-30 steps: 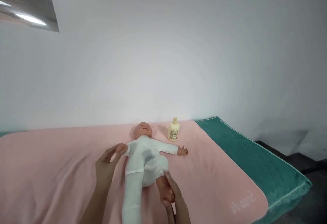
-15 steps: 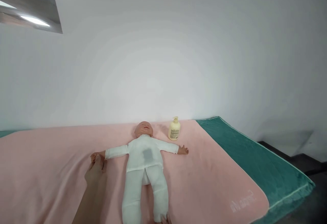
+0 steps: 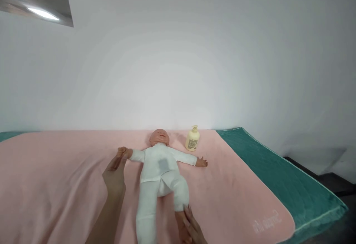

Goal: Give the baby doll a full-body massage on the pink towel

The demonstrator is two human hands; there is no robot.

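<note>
A baby doll (image 3: 163, 166) with a white cloth body lies on its back on a pink blanket (image 3: 236, 192), arms spread. My left hand (image 3: 116, 170) is closed on the doll's hand at the left, fingers pinching it, and that arm is lifted a little off the blanket. At the bottom, my right hand (image 3: 193, 223) grips the doll's bare lower leg and foot on the right side, and that leg is bent up at the knee. The doll's other leg lies straight, its foot cut off by the frame's lower edge.
A pale yellow pump bottle (image 3: 192, 139) stands beside the doll's head, near the wall (image 3: 178, 62). Green cloth (image 3: 280, 173) shows under the blanket, reaching the bed's right edge. Dark furniture (image 3: 333, 183) stands beyond that edge.
My left hand has raised the doll's hand and brought it inward. My right hand has come further into view, pushing the held leg up so its knee bends. The view has shifted slightly.
</note>
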